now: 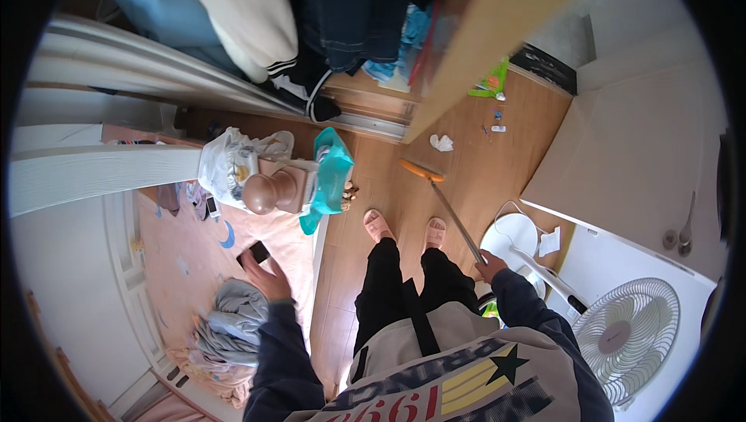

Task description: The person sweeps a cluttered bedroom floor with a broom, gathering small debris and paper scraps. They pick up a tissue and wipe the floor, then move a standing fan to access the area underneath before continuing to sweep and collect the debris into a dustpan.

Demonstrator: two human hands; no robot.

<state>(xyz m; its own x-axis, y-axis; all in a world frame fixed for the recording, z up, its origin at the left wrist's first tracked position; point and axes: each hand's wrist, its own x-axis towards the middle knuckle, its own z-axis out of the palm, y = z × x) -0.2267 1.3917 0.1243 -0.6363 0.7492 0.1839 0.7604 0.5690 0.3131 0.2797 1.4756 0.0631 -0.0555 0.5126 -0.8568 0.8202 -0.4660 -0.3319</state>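
My left hand (267, 277) is over the bed at the left, its fingers on a dark smartphone (254, 253). Whether the phone also rests on the pink bedsheet (192, 247) I cannot tell. In my right hand (491, 264) is the upper end of a metal handle (457, 224). The handle slants down to a narrow orange floor-cleaning head (421, 170), which lies on the wooden floor in front of my pink slippers. Beyond that head is a crumpled white tissue (442, 143).
A standing fan (615, 337) and its round white base (510, 236) are at my right. Small litter (498, 128) and a green packet (494, 79) lie farther off. A teal bag (333, 174) hangs by the bedpost (271, 190). Clothes (349, 14) hang in an open wardrobe ahead.
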